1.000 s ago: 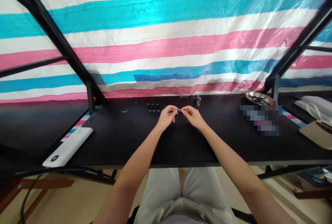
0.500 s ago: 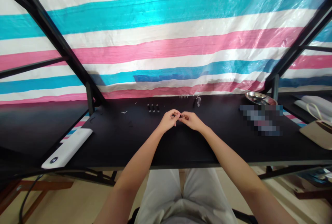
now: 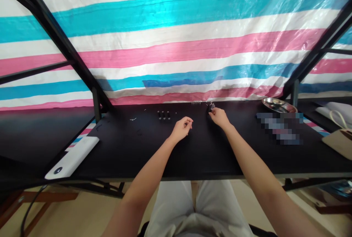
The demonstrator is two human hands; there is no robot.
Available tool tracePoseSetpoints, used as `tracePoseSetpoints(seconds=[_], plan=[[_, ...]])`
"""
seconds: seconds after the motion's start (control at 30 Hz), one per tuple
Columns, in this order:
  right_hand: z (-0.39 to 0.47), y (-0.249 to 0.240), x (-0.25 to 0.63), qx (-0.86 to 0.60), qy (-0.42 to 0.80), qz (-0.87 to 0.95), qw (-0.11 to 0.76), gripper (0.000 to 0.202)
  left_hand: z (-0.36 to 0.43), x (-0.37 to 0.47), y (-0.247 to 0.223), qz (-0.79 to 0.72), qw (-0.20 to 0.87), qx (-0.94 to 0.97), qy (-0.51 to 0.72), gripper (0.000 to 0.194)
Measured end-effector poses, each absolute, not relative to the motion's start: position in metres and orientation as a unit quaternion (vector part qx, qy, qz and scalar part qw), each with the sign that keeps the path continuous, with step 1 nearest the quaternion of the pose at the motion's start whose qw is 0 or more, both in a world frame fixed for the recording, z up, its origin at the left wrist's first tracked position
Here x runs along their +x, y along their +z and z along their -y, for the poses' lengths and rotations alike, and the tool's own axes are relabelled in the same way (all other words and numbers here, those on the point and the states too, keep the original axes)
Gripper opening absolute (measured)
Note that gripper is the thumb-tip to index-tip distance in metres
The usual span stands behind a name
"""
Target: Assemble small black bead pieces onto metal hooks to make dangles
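Observation:
My left hand is above the middle of the black table, its thumb and fingers pressed together in a pinch. Whatever it holds is too small to make out. My right hand is farther back on the right, fingers bent down over a small clear piece and partly covering it. Whether those fingers grip anything is hidden. Left of my left hand, three short black cylinders with pale ends lie side by side. A row of several small metallic pieces lies at the table's back edge.
Thin white scraps lie on the left of the table. A long white device sits at the left edge. To the right are a shiny metal dish and a blurred-out patch. Black frame posts flank the table; a striped sheet hangs behind.
My hands were together at the fingertips. The right hand has moved away to the right and back, to the clear piece. My left hand has stayed almost in place.

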State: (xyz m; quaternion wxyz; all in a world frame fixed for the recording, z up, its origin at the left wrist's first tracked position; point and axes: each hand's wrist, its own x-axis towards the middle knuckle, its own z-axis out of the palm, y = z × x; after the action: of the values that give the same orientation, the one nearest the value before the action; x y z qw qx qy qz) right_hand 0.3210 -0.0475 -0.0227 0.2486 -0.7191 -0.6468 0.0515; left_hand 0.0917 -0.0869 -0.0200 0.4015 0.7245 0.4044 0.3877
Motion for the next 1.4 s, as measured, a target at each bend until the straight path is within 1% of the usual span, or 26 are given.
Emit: tracePoseSetpoints(seconds=[0.17,0.33,0.7,0.9,1.03,1.2,1.4], plan=[[0.039,-0.025,0.315,-0.725,0.05,0.65,0.221,0.014,0.088,0.091,-0.02,-0.412,0.368,0.745,0.373,0.014],[0.035,-0.027,0.314,-0.728,0.049,0.649,0.216,0.013,0.089,0.092,-0.019,-0.416,0.342,0.762,0.359,0.015],[0.035,-0.028,0.312,-0.74,0.06,0.637,0.207,0.017,0.089,0.091,-0.021,-0.416,0.326,0.773,0.351,0.016],[0.041,-0.027,0.32,-0.747,0.106,0.621,0.212,0.013,0.089,0.092,-0.022,-0.414,0.323,0.774,0.353,0.016],[0.045,-0.03,0.324,-0.76,0.094,0.603,0.222,0.012,0.09,0.093,-0.022,-0.417,0.323,0.773,0.351,0.017],[0.049,-0.033,0.324,-0.773,0.06,0.591,0.224,0.019,0.089,0.093,-0.022,-0.414,0.313,0.78,0.349,0.016],[0.051,-0.032,0.322,-0.796,0.066,0.566,0.203,0.024,0.088,0.092,-0.025,-0.407,0.298,0.793,0.342,0.017]])
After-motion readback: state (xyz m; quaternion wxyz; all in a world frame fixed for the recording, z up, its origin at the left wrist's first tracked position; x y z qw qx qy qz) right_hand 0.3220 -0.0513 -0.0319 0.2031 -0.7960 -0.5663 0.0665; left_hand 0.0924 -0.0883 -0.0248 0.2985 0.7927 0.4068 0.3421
